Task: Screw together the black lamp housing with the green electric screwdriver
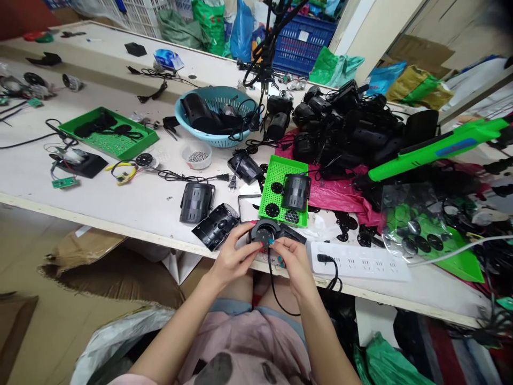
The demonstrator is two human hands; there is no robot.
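At the table's front edge my left hand (pixel 235 254) is closed on a round black lamp housing (pixel 262 231), its open end turned toward me. My right hand (pixel 294 261) pinches at the same end, over a dark disc inside the rim; whether the fingertips hold a small part is hidden. A black cord (pixel 274 286) hangs from the housing over my lap. Just left lie a black cylindrical housing (pixel 217 226) on its side and another one (pixel 196 202). Beyond my hands a green perforated tray (pixel 276 170) holds a black housing (pixel 296 191) and several black discs.
A white power strip (pixel 360 260) with a plug lies right of my hands. Behind are a blue basket (pixel 220 96), a small tub of screws (pixel 197 156) and a heap of black lamps (pixel 352 120). A green electric screwdriver (pixel 436 151) juts in from the right.
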